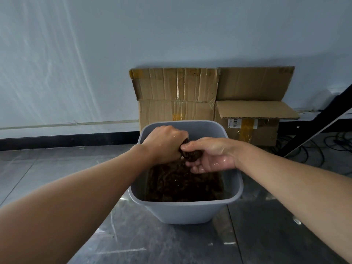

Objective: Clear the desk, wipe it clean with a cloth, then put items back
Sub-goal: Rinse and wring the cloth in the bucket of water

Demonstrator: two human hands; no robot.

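Open floor (57, 168) lies at 9 and 6 o'clock of the grey bin (187, 212); cardboard boxes (177, 96) block 12, cables (302, 149) clutter 3 o'clock.

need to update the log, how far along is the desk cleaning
Done: the cloth looks soaked. In hand: the left hand and right hand, both wet, grip it bunched between them over the grey bin, apparently wringing it. Left: wiping and putting items back, it seems. The desk top is out of view, so whether it was cleared cannot be told.
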